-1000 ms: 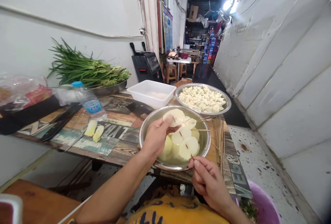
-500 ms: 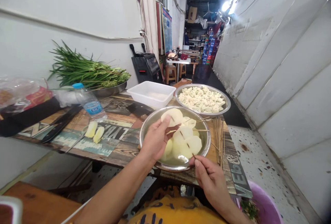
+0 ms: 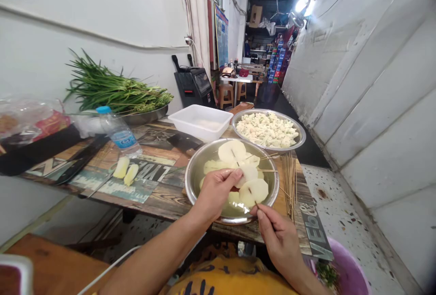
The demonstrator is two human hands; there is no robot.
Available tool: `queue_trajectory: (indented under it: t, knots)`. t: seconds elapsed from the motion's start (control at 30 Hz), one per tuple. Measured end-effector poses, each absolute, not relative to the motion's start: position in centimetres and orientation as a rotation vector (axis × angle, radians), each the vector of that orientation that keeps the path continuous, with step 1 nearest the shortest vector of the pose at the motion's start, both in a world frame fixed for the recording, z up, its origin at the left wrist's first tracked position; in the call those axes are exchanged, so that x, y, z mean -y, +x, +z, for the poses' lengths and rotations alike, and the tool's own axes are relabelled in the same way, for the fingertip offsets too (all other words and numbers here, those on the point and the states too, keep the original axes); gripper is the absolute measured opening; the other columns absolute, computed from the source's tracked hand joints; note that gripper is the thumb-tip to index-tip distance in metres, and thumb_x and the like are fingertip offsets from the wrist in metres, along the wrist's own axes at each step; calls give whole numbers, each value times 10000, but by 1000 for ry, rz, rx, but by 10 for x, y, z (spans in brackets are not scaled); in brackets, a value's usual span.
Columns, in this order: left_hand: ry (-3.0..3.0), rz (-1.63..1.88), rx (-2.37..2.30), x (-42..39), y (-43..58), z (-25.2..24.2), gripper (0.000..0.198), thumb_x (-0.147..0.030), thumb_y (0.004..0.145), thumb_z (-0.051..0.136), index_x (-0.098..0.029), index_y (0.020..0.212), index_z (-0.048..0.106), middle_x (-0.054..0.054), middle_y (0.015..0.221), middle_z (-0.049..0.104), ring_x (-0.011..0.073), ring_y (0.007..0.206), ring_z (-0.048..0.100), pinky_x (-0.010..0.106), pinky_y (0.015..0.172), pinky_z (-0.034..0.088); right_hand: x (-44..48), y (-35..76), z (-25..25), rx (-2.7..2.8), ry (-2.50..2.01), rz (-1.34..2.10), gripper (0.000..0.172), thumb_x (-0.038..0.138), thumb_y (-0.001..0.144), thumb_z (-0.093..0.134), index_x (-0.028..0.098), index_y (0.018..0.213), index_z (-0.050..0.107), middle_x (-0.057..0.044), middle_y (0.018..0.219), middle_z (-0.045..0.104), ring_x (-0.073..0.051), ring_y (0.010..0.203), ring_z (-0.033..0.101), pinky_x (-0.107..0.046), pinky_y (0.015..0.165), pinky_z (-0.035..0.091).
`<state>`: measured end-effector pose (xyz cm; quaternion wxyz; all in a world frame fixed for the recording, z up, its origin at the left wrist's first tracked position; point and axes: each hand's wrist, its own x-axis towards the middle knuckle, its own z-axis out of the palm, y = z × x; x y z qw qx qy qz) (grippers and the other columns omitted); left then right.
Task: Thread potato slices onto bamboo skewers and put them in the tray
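My right hand point(image 3: 278, 228) pinches the near end of a thin wooden skewer point(image 3: 256, 204) at the front right of the basin. Threaded along that skewer are three pale potato slices point(image 3: 258, 191), held over the water. My left hand point(image 3: 218, 191) has thumb and fingers closed on the middle slice; some fingertips are hidden behind it. Beneath both hands stands a metal basin point(image 3: 188, 181) of cloudy water with more potato slices. Several other skewers lean over its right rim, with slices at their inner ends.
A bundle of bare skewers point(image 3: 290, 181) lies right of the basin. Behind are a tray of cauliflower florets point(image 3: 267, 129) and a white plastic tub point(image 3: 200, 127). A water bottle point(image 3: 123, 138), a cleaver-like dark blade point(image 3: 81, 161) and green stalks point(image 3: 116, 88) are left.
My left hand has moved down and right, from the far slice to the middle slice. The far slice now sits threaded on the skewer. My right hand has stayed nearly still.
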<state>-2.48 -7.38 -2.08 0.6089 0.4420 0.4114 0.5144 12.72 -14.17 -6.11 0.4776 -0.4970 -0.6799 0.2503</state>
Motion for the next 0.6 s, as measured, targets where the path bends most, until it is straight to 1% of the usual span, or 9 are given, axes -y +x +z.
queue_trajectory:
  t: [0.1, 0.2, 0.3, 0.37, 0.4, 0.47, 0.6]
  knots:
    - [972, 1265, -969, 71, -24, -21, 298, -438, 692, 684, -141, 687, 706, 36, 653, 659, 158, 630, 598, 293, 656, 508, 142, 127, -63, 1685, -1201, 552, 272, 260, 905, 455, 145, 898, 701, -36, 629, 637, -160, 563, 601, -238, 569, 496]
    - [955, 1254, -966, 70, -25, -20, 303, -436, 689, 691, -133, 698, 707, 48, 684, 667, 173, 688, 617, 309, 689, 520, 143, 128, -63, 1672, -1220, 556, 274, 261, 905, 457, 135, 886, 699, -44, 623, 650, -179, 614, 645, -245, 603, 520]
    - [984, 1169, -908, 71, -28, -16, 318, -419, 710, 684, -137, 852, 713, 68, 823, 687, 184, 792, 625, 319, 745, 517, 142, 131, -63, 1657, -1243, 536, 274, 264, 904, 463, 125, 916, 699, -51, 611, 655, -195, 652, 669, -249, 620, 535]
    - [972, 1188, -873, 70, -33, -14, 345, -407, 734, 669, -153, 967, 690, 77, 926, 682, 180, 846, 618, 308, 756, 510, 142, 136, -63, 1695, -1233, 499, 263, 255, 903, 470, 133, 934, 701, -71, 679, 691, -199, 681, 681, -250, 641, 540]
    - [952, 1214, -861, 70, -36, -14, 349, -403, 745, 660, -159, 993, 679, 78, 950, 678, 174, 850, 615, 298, 749, 507, 143, 140, -64, 1731, -1220, 487, 252, 247, 902, 474, 145, 936, 702, -79, 727, 708, -201, 704, 686, -249, 654, 541]
    - [907, 1246, -858, 68, -44, -14, 323, -402, 753, 652, -150, 954, 678, 77, 908, 680, 158, 795, 614, 274, 705, 501, 144, 147, -64, 1829, -1179, 495, 230, 228, 899, 482, 176, 932, 703, -79, 784, 728, -199, 725, 693, -239, 662, 541]
    - [875, 1191, -879, 65, -54, -17, 276, -398, 731, 675, -122, 741, 664, 54, 715, 660, 120, 641, 577, 236, 624, 478, 142, 160, -64, 1968, -1040, 553, 206, 202, 891, 484, 207, 924, 687, -58, 783, 734, -168, 631, 688, -193, 593, 539]
